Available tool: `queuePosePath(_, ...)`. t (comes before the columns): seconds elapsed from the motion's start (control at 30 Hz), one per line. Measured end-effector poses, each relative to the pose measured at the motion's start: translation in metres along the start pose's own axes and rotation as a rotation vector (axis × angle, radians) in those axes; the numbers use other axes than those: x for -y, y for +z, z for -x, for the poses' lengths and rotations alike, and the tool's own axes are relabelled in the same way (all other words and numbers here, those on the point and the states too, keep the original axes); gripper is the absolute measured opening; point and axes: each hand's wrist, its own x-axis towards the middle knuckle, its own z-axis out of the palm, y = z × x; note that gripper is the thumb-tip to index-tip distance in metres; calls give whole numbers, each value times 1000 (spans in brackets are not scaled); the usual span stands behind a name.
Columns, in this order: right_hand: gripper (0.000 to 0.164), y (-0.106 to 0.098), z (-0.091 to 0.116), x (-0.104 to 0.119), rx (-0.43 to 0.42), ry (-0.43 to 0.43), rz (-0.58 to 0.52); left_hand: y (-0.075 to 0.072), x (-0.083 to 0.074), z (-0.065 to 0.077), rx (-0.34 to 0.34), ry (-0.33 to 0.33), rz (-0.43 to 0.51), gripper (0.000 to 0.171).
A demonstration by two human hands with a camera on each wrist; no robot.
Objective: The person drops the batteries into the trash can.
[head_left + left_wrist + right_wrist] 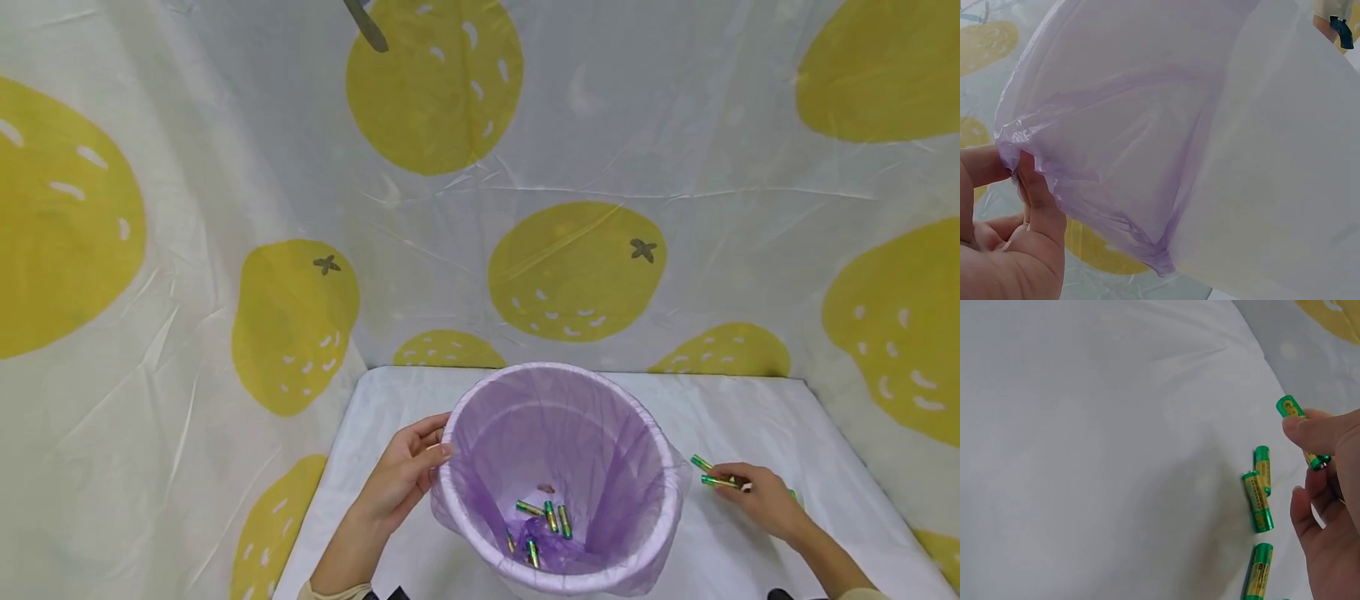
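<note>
A round bin lined with a thin purple bag stands tilted toward me. My left hand grips its left rim, thumb on top and fingers outside; the left wrist view shows the bag's loose edge at these fingers. Inside, several green and gold batteries lie at the bottom. To the right of the bin, my right hand pinches a battery between thumb and fingers. Another battery shows just beyond its fingertips; whether it is held, I cannot tell.
More loose batteries lie on the white-covered table beneath and beside the right hand. A hanging sheet printed with yellow fruit rises behind the table and along both sides.
</note>
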Motion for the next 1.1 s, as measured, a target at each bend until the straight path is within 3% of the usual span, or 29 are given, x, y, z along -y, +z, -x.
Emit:
queuePosePath(0.1, 25, 0, -2, 7, 0, 82, -5, -1, -1, 3, 3, 1, -9, 54)
queuePosePath(0.23, 29, -2, -2, 13, 26, 119, -29, 0, -2, 4, -7, -8, -2, 55)
queuePosePath(0.67, 24, -19, -12, 44, 9, 74, -68, 3, -1, 1, 1, -11, 28, 55)
queuePosePath(0.8, 18, -24, -15, 54, -32, 17, -71, 3, -1, 0, 4, -11, 36, 55)
queuePosePath(0.9, 17, -27, -18, 62, -62, -28, -93, 3, -2, 0, 1, -7, 30, 55)
queuePosePath(1.1, 19, -38, -20, 81, -88, -41, -118, 2, -4, -1, 15, -8, -18, 54)
